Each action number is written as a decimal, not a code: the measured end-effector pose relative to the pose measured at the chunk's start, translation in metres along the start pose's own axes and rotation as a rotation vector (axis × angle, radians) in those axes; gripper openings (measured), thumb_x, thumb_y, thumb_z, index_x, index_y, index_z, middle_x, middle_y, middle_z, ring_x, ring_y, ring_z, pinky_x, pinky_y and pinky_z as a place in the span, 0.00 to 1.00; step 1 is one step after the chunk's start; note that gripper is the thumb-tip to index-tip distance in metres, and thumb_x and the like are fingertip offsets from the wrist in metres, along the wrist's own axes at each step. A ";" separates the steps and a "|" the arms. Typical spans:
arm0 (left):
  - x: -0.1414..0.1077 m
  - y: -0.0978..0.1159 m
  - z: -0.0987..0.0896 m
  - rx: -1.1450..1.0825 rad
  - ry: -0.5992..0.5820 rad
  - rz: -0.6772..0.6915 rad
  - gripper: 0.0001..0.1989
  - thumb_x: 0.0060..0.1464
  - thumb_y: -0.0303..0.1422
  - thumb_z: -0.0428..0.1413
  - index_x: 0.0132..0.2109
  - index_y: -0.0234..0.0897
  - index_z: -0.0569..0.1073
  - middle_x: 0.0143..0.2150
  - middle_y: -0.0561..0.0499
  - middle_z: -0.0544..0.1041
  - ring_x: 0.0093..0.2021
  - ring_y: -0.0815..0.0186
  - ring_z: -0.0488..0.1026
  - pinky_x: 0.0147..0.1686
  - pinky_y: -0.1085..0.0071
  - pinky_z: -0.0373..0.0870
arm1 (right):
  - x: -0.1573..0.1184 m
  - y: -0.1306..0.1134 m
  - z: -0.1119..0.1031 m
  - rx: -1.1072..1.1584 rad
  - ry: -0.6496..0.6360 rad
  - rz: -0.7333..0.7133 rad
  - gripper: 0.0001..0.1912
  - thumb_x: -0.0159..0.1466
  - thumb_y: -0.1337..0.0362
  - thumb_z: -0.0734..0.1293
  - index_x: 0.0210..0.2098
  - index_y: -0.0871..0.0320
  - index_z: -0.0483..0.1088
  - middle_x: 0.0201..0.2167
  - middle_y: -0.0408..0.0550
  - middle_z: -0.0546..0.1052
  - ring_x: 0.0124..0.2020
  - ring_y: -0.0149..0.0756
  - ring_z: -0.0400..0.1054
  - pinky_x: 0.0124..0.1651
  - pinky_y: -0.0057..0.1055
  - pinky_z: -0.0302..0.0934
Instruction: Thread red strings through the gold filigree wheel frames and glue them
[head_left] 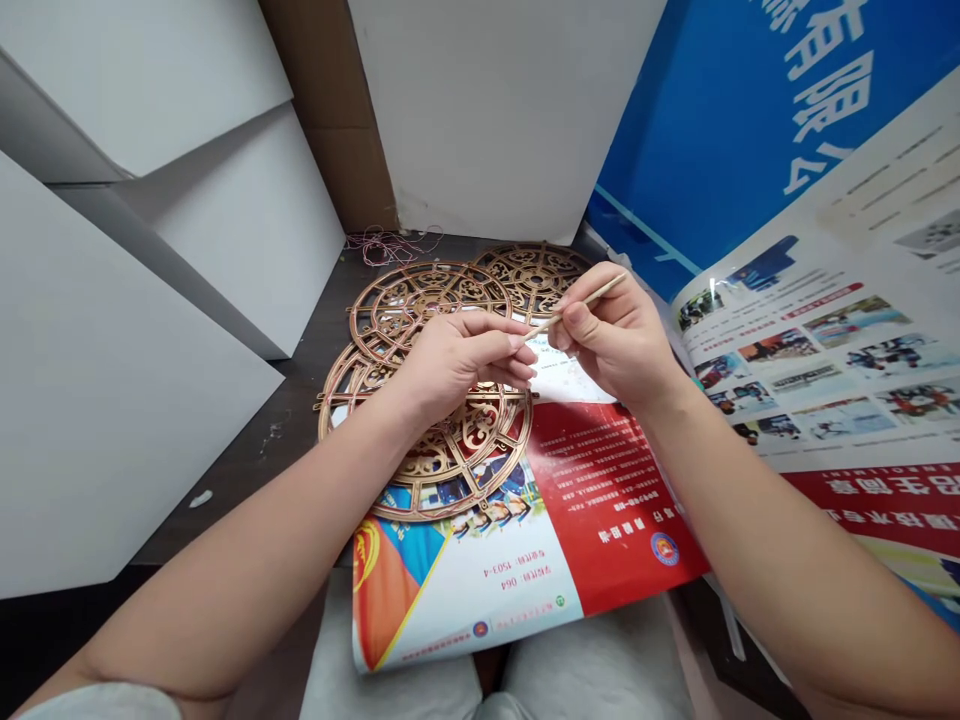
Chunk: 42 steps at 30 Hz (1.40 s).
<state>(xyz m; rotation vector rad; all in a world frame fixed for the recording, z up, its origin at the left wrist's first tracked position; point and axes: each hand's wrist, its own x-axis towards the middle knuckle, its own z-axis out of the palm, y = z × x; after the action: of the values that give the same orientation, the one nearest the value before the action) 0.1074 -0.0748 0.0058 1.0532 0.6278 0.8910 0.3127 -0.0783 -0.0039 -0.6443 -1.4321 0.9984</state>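
A thin pale wooden stick (541, 328) runs slantwise between my two hands, its right end raised. My left hand (459, 355) pinches the lower left end between thumb and index finger, with the other fingers loosely bent. My right hand (616, 335) grips the stick nearer its right end, which sticks out past the thumb. Under my left hand lies an openwork wooden disc (480, 425) with curled patterns and rings. Another similar disc (382, 295) overlaps it behind, and a darker third disc (517, 265) rests farther back to the right.
A printed poster (502, 600) with a red section covers the front of the dark table (247, 440). Red and white thread (386, 243) lies tangled at the back. White panels (495, 110) stand behind and left. Printed sheets (810, 375) and a blue banner (720, 130) rise at right.
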 end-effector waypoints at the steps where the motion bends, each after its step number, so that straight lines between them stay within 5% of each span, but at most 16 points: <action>1: 0.000 0.000 0.000 0.009 0.008 -0.003 0.07 0.53 0.27 0.67 0.40 0.31 0.81 0.32 0.46 0.84 0.29 0.64 0.82 0.34 0.68 0.82 | 0.000 0.000 0.001 0.001 0.001 -0.007 0.18 0.63 0.48 0.78 0.36 0.52 0.70 0.23 0.38 0.72 0.22 0.29 0.65 0.26 0.30 0.59; 22: 0.002 -0.006 0.000 0.077 0.058 0.029 0.08 0.54 0.31 0.70 0.37 0.31 0.81 0.27 0.51 0.80 0.24 0.70 0.78 0.28 0.75 0.77 | -0.001 -0.002 0.013 -0.087 0.043 -0.020 0.23 0.59 0.44 0.79 0.34 0.52 0.68 0.25 0.40 0.72 0.23 0.30 0.66 0.25 0.32 0.61; 33: -0.001 0.001 0.002 0.012 -0.009 0.044 0.06 0.58 0.28 0.65 0.43 0.31 0.82 0.34 0.48 0.84 0.31 0.66 0.82 0.35 0.71 0.82 | 0.002 0.002 0.007 0.053 0.063 0.019 0.22 0.60 0.46 0.79 0.35 0.52 0.67 0.20 0.35 0.68 0.20 0.28 0.62 0.25 0.30 0.58; 42: -0.001 0.006 0.002 -0.059 -0.006 -0.120 0.08 0.54 0.25 0.64 0.43 0.30 0.81 0.33 0.47 0.83 0.31 0.66 0.82 0.35 0.72 0.81 | 0.001 0.000 0.004 0.000 0.031 0.016 0.22 0.59 0.44 0.79 0.35 0.51 0.69 0.22 0.37 0.70 0.22 0.30 0.65 0.27 0.32 0.62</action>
<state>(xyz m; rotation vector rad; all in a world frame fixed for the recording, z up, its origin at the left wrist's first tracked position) 0.1064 -0.0751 0.0122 0.9550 0.6497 0.7970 0.3082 -0.0782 -0.0027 -0.6694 -1.4018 0.9973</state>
